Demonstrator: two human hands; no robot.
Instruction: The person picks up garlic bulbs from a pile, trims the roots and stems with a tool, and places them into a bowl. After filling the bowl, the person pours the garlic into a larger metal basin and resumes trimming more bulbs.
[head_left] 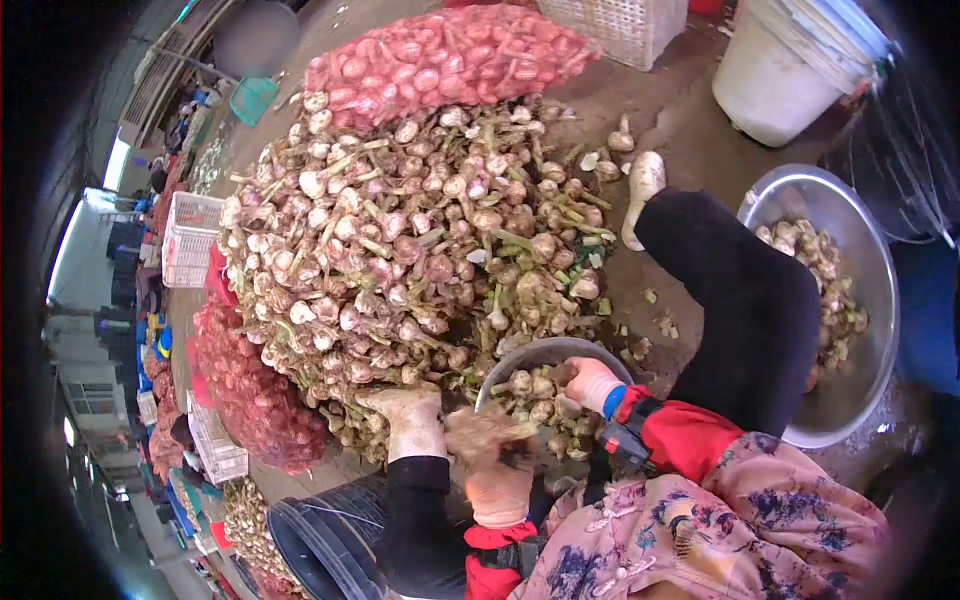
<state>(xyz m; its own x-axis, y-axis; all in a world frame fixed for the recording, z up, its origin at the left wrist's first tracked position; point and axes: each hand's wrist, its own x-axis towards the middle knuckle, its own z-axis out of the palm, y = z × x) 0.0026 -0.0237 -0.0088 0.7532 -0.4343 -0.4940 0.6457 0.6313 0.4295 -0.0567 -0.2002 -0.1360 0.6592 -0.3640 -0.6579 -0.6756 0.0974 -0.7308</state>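
Left hand (500,490), gloved, is closed round a garlic bulb (480,432) — the bulb is motion-blurred, so the grip is read from the curled fingers only. The bulb sits at 11 o'clock from that hand, touching it. Its long axis appears to run from 9 to 3 o'clock, with the stalk end toward the right hand (590,384). Right hand, also gloved, lies at 2 o'clock from the left, fingers curled inside the rim of the small bowl (530,347); whether it grips anything cannot be told. Of the 2 hands, the left is nearer the bulb. The garlic heap (400,230) spreads at 11 o'clock beyond the bowl — a large basin (855,400) stands at 3 o'clock.
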